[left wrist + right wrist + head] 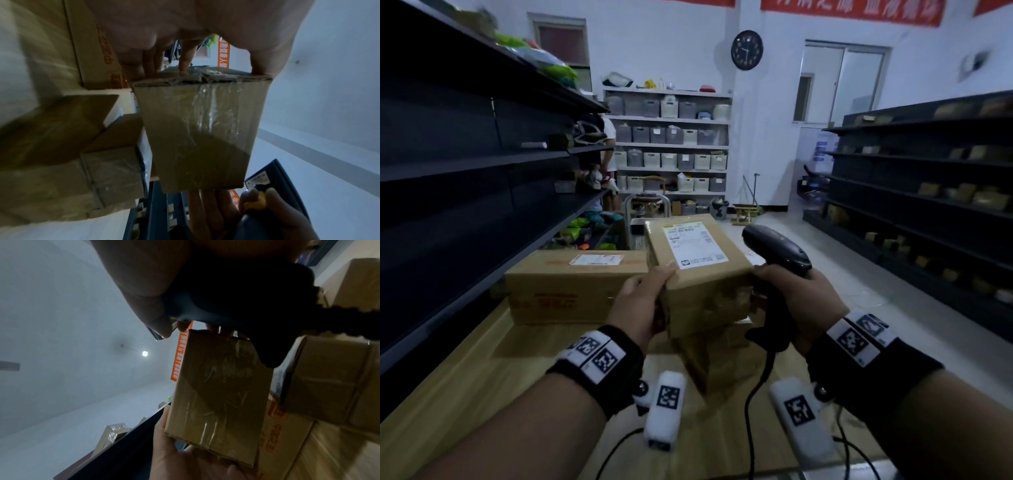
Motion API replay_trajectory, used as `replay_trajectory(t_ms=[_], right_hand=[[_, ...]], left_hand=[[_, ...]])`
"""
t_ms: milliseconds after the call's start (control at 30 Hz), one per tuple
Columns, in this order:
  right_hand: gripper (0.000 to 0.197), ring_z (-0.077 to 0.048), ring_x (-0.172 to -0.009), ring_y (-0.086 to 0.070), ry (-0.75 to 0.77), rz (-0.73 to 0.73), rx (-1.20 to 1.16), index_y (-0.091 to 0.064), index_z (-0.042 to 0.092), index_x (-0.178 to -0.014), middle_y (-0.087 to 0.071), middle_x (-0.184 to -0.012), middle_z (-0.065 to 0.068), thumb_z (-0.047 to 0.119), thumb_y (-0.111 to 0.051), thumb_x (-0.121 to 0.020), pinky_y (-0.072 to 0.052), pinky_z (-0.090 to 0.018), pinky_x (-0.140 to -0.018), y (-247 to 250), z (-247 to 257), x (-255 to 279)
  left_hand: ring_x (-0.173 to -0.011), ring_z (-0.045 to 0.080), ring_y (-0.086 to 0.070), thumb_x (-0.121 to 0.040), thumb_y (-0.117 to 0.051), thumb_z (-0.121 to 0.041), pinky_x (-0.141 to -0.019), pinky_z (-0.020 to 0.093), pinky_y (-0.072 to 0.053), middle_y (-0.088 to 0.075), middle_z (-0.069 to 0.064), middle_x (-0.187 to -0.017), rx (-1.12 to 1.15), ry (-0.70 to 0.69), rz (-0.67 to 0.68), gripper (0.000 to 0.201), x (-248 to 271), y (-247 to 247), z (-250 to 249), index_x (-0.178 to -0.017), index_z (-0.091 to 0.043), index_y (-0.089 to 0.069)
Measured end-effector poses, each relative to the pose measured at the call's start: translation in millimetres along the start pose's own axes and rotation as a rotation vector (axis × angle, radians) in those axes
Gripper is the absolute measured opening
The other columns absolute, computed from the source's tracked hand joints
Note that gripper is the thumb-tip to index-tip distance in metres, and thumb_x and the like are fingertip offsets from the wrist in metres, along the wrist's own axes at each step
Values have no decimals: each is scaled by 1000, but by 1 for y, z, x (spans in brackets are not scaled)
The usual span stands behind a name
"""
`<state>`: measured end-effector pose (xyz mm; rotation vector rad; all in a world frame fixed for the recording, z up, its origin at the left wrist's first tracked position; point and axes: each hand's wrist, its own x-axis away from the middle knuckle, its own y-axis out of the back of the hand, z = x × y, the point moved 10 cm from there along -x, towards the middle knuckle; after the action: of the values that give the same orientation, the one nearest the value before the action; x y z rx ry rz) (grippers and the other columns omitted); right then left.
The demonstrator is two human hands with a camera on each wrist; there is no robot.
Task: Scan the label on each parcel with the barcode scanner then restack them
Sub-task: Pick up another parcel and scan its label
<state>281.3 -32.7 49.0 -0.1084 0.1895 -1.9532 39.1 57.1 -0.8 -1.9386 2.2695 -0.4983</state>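
Parcel (698, 270), label print unreadable, gripped by left hand (643, 305); right hand (801, 301) grips scanner (777, 253).

Dark shelving (465, 178) hems the left, a large carton (571, 291) blocks ahead-left; bare floor (859, 308) opens rightward.

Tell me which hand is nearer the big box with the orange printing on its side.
Left. The left hand, gripping the small parcel, sits just beside the big box; the right hand holds the scanner beyond that parcel.
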Motion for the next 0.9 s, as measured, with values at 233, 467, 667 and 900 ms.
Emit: replay_trajectory(t_ms=[233,467,667,900], right_hand=[[29,-50,-104,-77,-12,-85,17,-79,12,-107,-76,-119,-32,24,-88,-82,-66,-64,-76,29,-8,-16],[15,-31,-80,-67,52,-78,-10,-77,11,-104,-69,-82,-11,17,-83,-92,-60,-48,-79,38,-2,-17],[8,-27,-70,-64,67,18,-94,-77,9,-100,-67,-78,-12,13,-79,-94,-53,-44,-71,15,-7,-3],[19,-25,-69,-70,65,50,-93,-74,3,-111,-71,-83,-13,12,-77,-95,-59,-45,-72,-8,-13,7]], left_hand=[[-116,36,-68,-92,-71,-74,-76,41,-47,-76,14,-124,-176,152,28,56,-15,-33,21,-114,-23,-68],[-116,40,-75,-90,-69,-80,-109,59,-55,-85,13,-114,-108,168,28,63,-23,-21,26,-118,-24,-75],[-118,43,-73,-96,-79,-50,-103,63,-59,-80,22,-126,43,181,23,46,-11,-16,27,-128,-18,-72],[-116,45,-73,-89,-85,-45,-103,65,-59,-77,24,-123,140,135,-100,51,-12,36,26,-128,-17,-68]])
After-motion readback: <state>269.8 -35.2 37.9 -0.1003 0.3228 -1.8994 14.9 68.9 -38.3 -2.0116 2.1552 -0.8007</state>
